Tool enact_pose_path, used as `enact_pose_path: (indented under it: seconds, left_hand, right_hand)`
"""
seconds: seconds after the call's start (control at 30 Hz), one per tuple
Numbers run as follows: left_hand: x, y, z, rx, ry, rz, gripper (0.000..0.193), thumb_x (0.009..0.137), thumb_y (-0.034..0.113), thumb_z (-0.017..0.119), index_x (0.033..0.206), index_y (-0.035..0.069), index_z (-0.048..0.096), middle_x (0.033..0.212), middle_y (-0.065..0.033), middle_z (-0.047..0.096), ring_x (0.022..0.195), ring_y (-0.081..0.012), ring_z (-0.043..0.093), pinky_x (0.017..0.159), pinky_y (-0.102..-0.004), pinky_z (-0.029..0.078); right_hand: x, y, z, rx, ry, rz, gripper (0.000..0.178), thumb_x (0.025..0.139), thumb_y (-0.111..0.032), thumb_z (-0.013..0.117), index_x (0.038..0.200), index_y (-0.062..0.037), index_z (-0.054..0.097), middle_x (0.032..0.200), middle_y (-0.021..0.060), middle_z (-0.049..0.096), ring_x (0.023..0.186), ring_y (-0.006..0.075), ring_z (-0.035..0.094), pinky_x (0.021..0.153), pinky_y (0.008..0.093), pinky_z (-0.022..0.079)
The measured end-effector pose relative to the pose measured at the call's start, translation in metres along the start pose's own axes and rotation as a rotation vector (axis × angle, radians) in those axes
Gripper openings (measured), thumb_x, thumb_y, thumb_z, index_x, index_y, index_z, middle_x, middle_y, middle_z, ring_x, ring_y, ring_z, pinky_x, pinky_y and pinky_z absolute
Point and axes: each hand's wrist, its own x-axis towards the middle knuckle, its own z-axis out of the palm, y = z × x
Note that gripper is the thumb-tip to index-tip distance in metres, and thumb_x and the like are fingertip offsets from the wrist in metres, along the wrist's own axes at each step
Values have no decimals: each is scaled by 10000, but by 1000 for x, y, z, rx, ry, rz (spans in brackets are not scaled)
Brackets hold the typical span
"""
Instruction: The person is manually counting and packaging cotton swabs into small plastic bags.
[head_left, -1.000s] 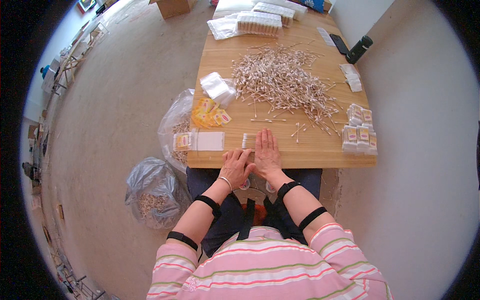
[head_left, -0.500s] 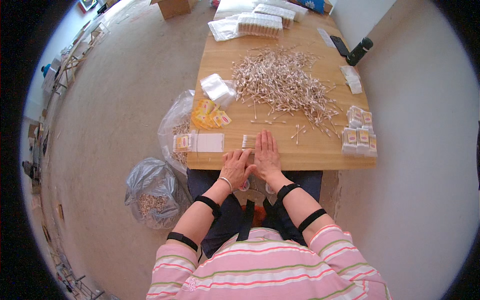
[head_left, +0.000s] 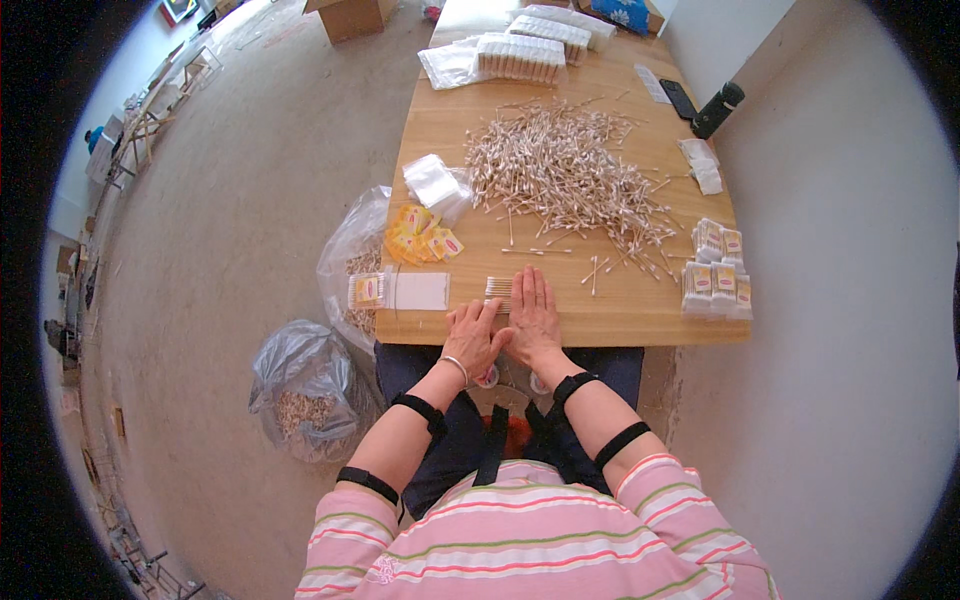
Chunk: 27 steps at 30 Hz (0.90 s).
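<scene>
Partly hidden beneath the flat, released right hand (head_left: pixel 533 318) and left hand (head_left: pixel 473 335), a small row of cotton swabs (head_left: pixel 497 287) peeks out just beyond the fingertips.

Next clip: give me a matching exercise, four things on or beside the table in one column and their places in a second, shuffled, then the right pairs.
Things:
1. swab pile
2. yellow labels
3. floor bag
4. packed stacks

Places:
A. right edge of the table
B. middle of the table
C. on the floor, left of the person
D. left part of the table, beside clear bags

Pairs: 1-B, 2-D, 3-C, 4-A

Both hands, left and right, lie flat at the near edge by a small swab bundle.
</scene>
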Motion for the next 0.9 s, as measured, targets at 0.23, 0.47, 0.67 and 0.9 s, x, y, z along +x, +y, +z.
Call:
enact_pose_path:
  seconds: [0.23, 0.47, 0.67, 0.9]
  left_hand:
    - [5, 1, 4, -2, 15, -51, 591, 844, 371, 574, 1353, 126, 402, 1031, -131, 510, 1011, -309, 461, 886, -418, 313]
    - [6, -4, 9, 18, 64, -12, 562, 847, 372, 568, 1335, 128, 434, 1008, -125, 515, 997, -306, 465, 873, -423, 316]
    - [10, 3, 4, -15, 29, -75, 572, 844, 379, 570, 1337, 129, 423, 1018, -129, 521, 996, -311, 470, 864, -437, 324]
    - [14, -1, 6, 25, 20, -75, 572, 854, 393, 560, 1348, 147, 409, 1022, -123, 543, 993, -312, 486, 859, -438, 328]
  right_hand:
    - [1, 0, 1, -37, -17, -5, 817, 816, -364, 471, 1417, 68, 125, 1498, 230, 88, 1409, 348, 30, 1143, 442, 16]
    - [0, -1, -1, 21, -50, 5, 814, 819, -368, 463, 1420, 61, 122, 1504, 231, 64, 1410, 348, 21, 1143, 443, 12]
    - [0, 0, -2, 13, -63, 15, 813, 820, -371, 464, 1421, 58, 125, 1504, 230, 70, 1410, 348, 27, 1143, 442, 15]
    - [0, -1, -1, 73, -23, 20, 796, 829, -362, 458, 1425, 53, 131, 1506, 224, 69, 1410, 342, 30, 1141, 442, 21]
